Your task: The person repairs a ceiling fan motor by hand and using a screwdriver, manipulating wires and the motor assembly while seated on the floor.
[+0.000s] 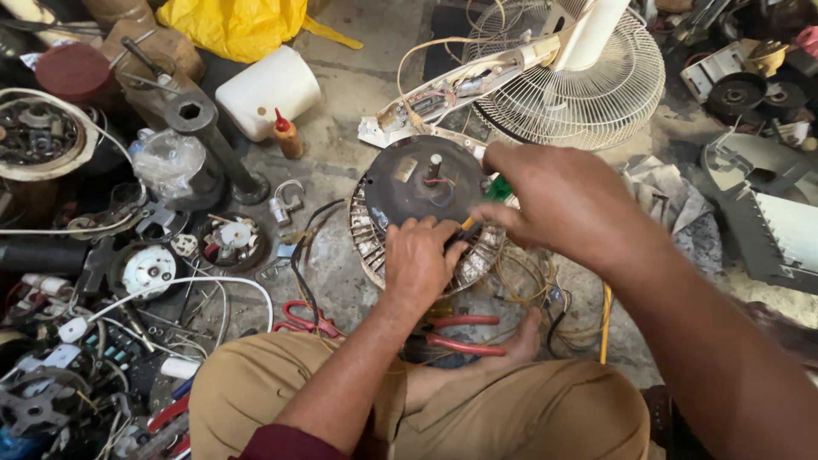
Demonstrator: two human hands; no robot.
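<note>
- Underneath, a bare concrete floor (358, 81) is crowded with fan parts, wires and a white fan guard (588, 94).
- The round fan motor (422, 200) lies on the floor before the person's knees.
- The right hand (567, 200) grips a green-handled screwdriver (497, 191) over the motor.
- The left hand (419, 264) rests curled on the motor's rim.
- A white jug (268, 89) lies behind; its contents are hidden.
</note>
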